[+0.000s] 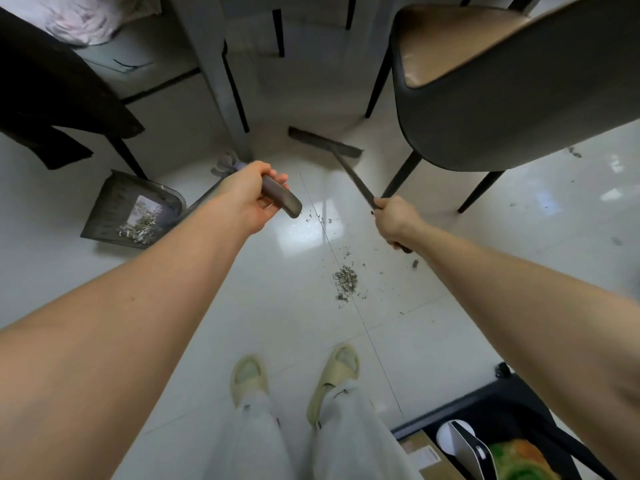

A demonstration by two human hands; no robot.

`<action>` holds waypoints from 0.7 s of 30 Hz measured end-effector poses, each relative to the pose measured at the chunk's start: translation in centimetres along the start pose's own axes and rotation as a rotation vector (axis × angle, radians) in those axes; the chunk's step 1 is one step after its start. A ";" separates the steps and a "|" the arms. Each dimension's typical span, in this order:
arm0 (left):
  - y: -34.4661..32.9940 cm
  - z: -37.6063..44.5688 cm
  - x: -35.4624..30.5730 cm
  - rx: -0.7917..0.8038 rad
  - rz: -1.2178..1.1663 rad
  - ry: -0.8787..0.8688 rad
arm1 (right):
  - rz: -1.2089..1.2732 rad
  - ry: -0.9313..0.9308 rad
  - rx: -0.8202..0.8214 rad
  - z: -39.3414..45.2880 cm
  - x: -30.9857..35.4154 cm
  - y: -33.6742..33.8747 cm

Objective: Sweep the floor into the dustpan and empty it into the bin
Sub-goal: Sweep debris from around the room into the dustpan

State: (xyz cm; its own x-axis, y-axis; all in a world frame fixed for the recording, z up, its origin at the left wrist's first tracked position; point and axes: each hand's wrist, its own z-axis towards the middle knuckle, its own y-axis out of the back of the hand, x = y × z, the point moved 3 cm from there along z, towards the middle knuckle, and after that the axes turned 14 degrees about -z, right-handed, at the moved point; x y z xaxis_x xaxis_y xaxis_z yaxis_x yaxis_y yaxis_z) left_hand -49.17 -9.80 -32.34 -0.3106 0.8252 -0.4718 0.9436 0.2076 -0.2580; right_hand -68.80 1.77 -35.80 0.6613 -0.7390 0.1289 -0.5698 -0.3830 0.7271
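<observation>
Nearest you, bottom right: a black bin (540, 410) with a white rounded item and orange-green stuff inside, a cardboard box (422, 455) just beside its left edge. Your feet in pale yellow slippers (332, 379) and light trousers stand on the glossy white tile floor (173, 306).

Ahead of the slippers, a small debris pile (344, 280) sits on the floor along a tile seam, with looser specks scattered further up the seam and off to the right.

Your left hand (251, 199) grips the curved dark end of the dustpan handle (280, 197); fingers curled round it, thumb on top, pressed together not spread. The long handle runs down and left to the dustpan (114, 206), which rests on the floor well left of the debris pile, tilted with its mouth toward you. It already holds a heap of grey scraps in its lower right corner.

Your right hand (394, 220) holds the broom handle (353, 178), fingers wrapped tight round it, the handle's end poking out below the fist. The stick runs up and left to the broom head (323, 142), which is down at the floor beyond the debris, near the table leg (221, 74) and between that and the chair's front leg.

Farther out: a dark chair (502, 109) with a tan seat on the right, its black legs on the floor. A few more specks lie on the floor right of it. On the left a dark garment (45, 91) hangs over another chair. Top left, crumpled pale cloth (83, 19), blurred.
</observation>
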 end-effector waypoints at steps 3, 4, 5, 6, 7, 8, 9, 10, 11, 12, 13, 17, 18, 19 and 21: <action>-1.0 1.5 1.1 0.078 -0.005 0.006 | 0.048 -0.070 -0.008 5.3 1.4 -0.6; -1.2 1.9 1.6 0.099 -0.007 0.011 | 0.063 -0.094 0.000 6.7 1.7 -0.7; -1.5 2.4 2.1 0.113 -0.002 0.015 | 0.068 -0.117 0.019 7.8 1.9 -0.9; -1.6 3.3 2.7 0.126 0.020 0.020 | 0.090 -0.141 0.030 8.6 2.1 -1.7; -1.8 3.8 3.1 0.132 0.030 0.024 | 0.099 -0.145 0.029 9.0 2.2 -2.2; -1.7 4.3 3.5 0.135 0.045 0.033 | 0.114 -0.156 0.033 8.7 2.2 -3.4; -1.8 4.5 3.6 0.130 0.043 0.042 | 0.106 -0.165 0.027 7.9 2.3 -3.9; -1.6 4.7 3.8 0.122 0.055 0.051 | 0.091 -0.178 0.039 6.4 2.2 -4.9; -1.5 4.8 3.9 0.120 0.075 0.059 | 0.070 -0.173 0.053 4.5 2.2 -5.7; -1.3 4.7 3.7 0.125 0.102 0.069 | 0.055 -0.160 0.076 2.1 2.1 -6.5; -1.3 4.6 3.5 0.130 0.112 0.076 | 0.055 -0.145 0.102 -0.1 1.8 -7.1; -1.9 4.4 2.5 0.139 0.091 0.074 | 0.135 -0.130 0.118 -7.3 0.3 -7.9; -2.2 4.4 2.3 0.142 0.083 0.074 | 0.121 -0.132 0.079 -7.7 0.0 -8.1; -2.5 4.5 2.3 0.148 0.071 0.080 | 0.104 -0.128 0.031 -7.7 -0.1 -8.3; -3.1 5.0 2.4 0.173 0.041 0.094 | 0.105 -0.129 -0.070 -6.3 0.6 -8.8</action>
State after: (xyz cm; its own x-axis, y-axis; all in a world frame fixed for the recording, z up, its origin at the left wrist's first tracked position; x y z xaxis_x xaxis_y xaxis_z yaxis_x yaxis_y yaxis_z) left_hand -53.39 -11.10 -36.93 -0.2520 0.8784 -0.4061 0.9191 0.0859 -0.3845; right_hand -60.26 8.18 -37.89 0.5295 -0.8395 0.1223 -0.5942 -0.2641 0.7597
